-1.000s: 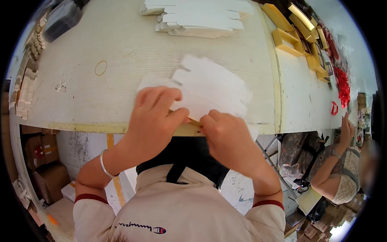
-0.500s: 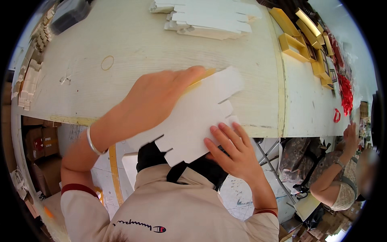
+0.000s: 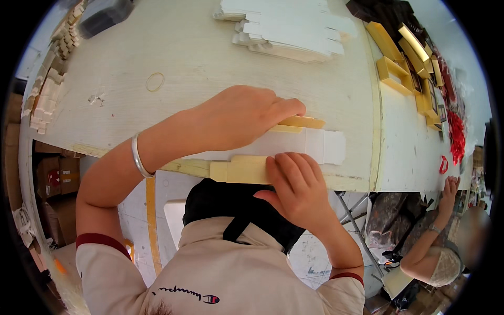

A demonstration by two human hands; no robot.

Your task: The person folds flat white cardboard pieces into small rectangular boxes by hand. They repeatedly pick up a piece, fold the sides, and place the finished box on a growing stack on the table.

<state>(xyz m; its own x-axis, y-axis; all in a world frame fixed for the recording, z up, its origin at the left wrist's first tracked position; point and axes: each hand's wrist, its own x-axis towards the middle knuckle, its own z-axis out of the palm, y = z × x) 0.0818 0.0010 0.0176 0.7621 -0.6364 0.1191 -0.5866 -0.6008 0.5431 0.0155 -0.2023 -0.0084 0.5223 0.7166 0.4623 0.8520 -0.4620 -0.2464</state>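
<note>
A carton blank (image 3: pixel 329 146), white inside and pale yellow outside, lies at the table's near edge. Its long sides are bent up, so yellow shows along the far and near sides. My left hand (image 3: pixel 228 118) reaches across from the left, its fingers closed on the far yellow side; the palm hides part of the blank. My right hand (image 3: pixel 300 184) grips the near yellow side, fingers over its top and thumb below. Further back on the table lies a stack of flat white carton blanks (image 3: pixel 294 26).
A rubber band (image 3: pixel 154 82) lies left of centre. Folded pale cartons (image 3: pixel 48 102) line the left edge, near a dark plastic container (image 3: pixel 105 17). At right are open gold boxes (image 3: pixel 395 77) and red ribbon (image 3: pixel 456 137). A co-worker's hand (image 3: pixel 448 193) rests by the table's right end.
The blank was held tilted with its white face toward me; now it lies lower on the table edge with its yellow sides bent up. My left hand has moved right.
</note>
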